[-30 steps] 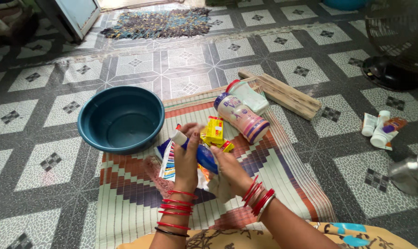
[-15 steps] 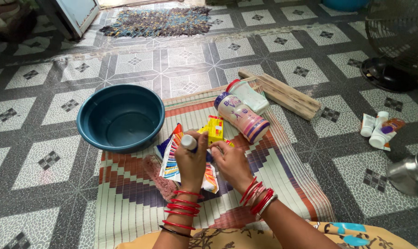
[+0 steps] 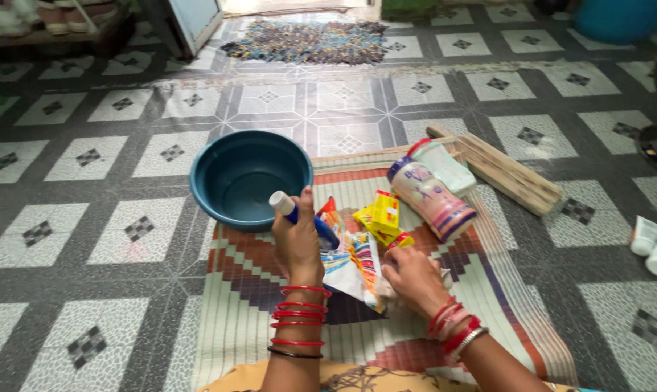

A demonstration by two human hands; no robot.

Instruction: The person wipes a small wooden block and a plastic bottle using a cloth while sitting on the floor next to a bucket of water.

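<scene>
While the person sits at the near edge of the woven mat, the left hand is closed around a blue bottle with a white cap and holds it tilted above the mat, with the cap pointing to the teal basin. The right hand rests low on the mat, and its fingers pinch the edge of a colourful striped packet which lies flat between the two hands. Both wrists carry red bangles.

Just beyond the packet are some small yellow packets, near the middle of the mat. Further toward the far right corner of the mat lies a pale jar with a purple band on its side, and a white bottle lies just beside it. The basin stands at the far left corner of the mat, partly on the tiled floor. A wooden board lies on the floor past the far right corner, and some white tubes are well apart at the right.
</scene>
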